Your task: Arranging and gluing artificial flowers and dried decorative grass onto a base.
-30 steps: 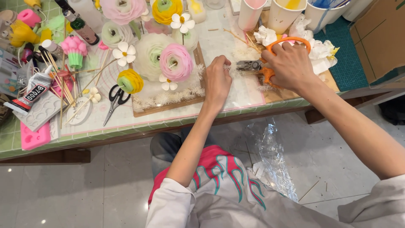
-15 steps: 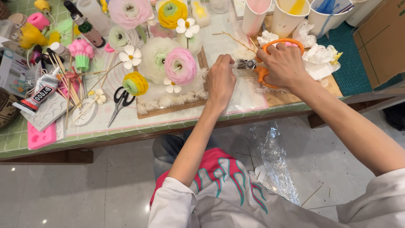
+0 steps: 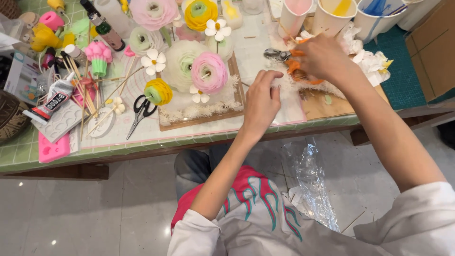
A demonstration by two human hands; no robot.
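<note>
Black-handled scissors [image 3: 141, 110] beside a yellow paper flower [image 3: 158, 91], pink silicone mould [image 3: 53, 150], three paint-streaked cups [image 3: 332, 16].

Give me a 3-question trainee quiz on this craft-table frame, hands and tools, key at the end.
1. True or false: the right hand holds orange-handled scissors.
2. What does the left hand rest on? A) the black-handled scissors B) white feathery material C) a paper cup
3. Which flower lies nearest the black-handled scissors?

Key
1. True; the fingers are through the orange loops, the metal blades pointing left.
2. B.
3. The small yellow and green flower, just right of the handles.
</note>
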